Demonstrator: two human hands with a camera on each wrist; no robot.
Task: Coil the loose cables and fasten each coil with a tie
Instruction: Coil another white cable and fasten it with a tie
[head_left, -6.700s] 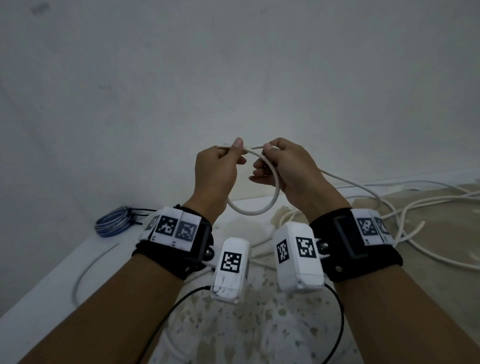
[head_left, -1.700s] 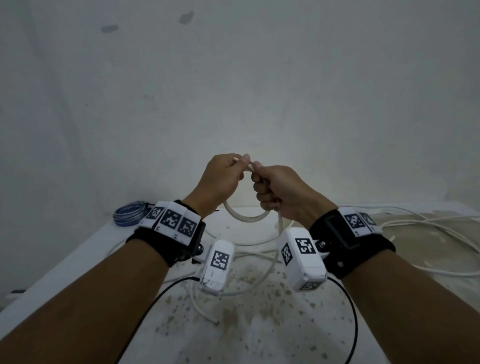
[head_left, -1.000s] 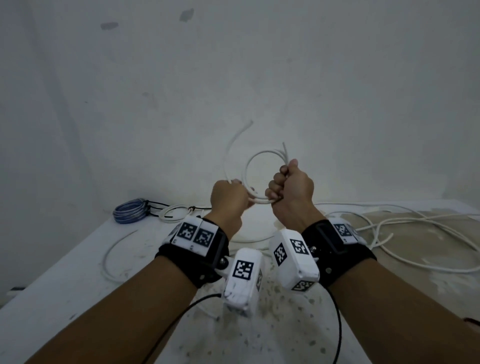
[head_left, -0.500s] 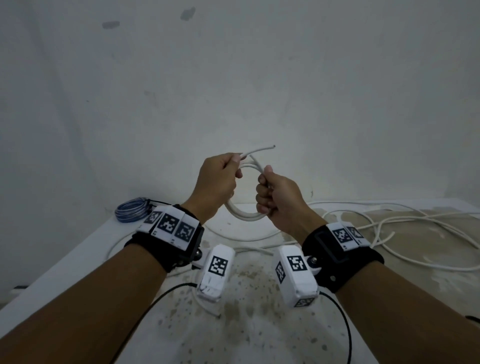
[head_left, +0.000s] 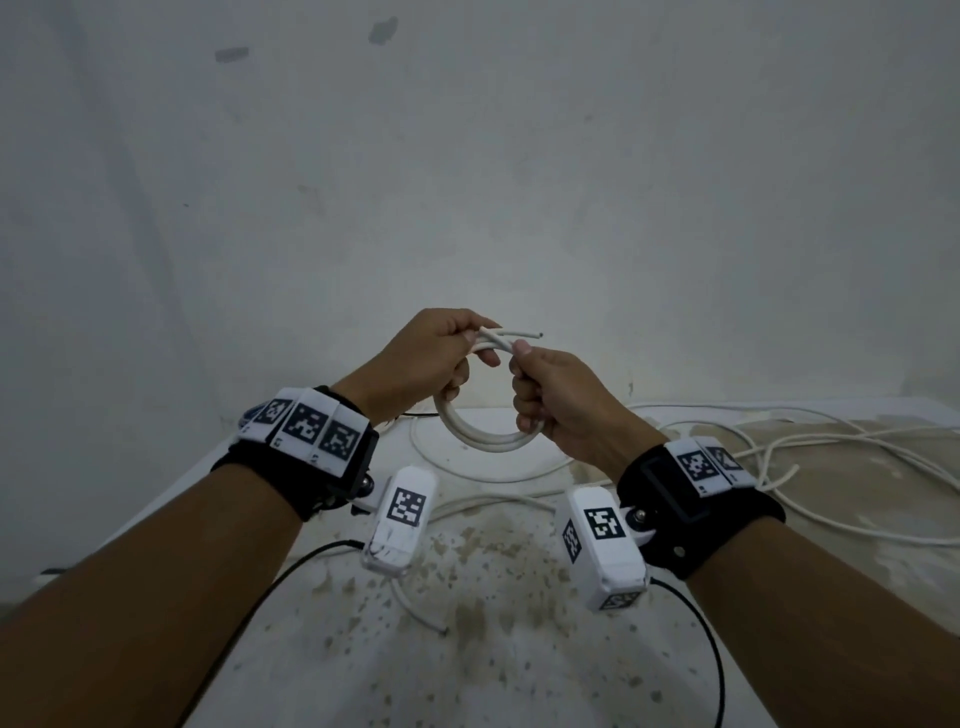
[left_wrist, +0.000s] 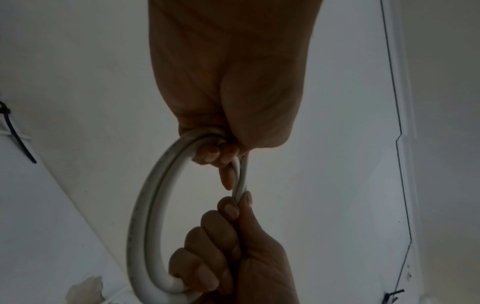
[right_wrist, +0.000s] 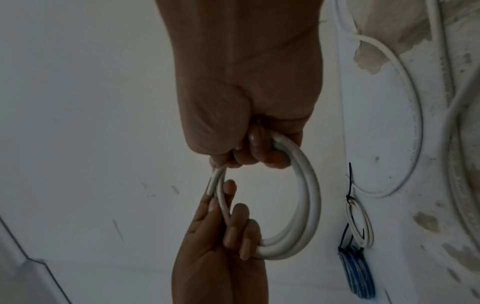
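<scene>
A small coil of white cable (head_left: 483, 439) hangs in the air between my hands, above the table. My left hand (head_left: 467, 353) grips its upper left side, and the cable's cut end (head_left: 519, 332) sticks out to the right past the thumb. On the coil's right side, my right hand (head_left: 522, 384) has its fingers curled round the turns. The left wrist view shows the coil (left_wrist: 145, 205) as two or three turns side by side, with the left hand (left_wrist: 223, 156) above and the right hand (left_wrist: 231, 232) below. In the right wrist view the same coil (right_wrist: 309, 195) runs from the right hand (right_wrist: 249, 152) to the left hand (right_wrist: 233, 226).
Loose white cables (head_left: 779, 452) sprawl over the right of the stained white table (head_left: 467, 649). A small white coil (right_wrist: 359, 222) fastened with a black tie (right_wrist: 349, 185) lies beside a blue coil (right_wrist: 358, 273) at the back left. A wall rises just behind the table.
Over the last second the coil came down from a raised, upright position and now hangs between both hands. The free end has dropped and points right.
</scene>
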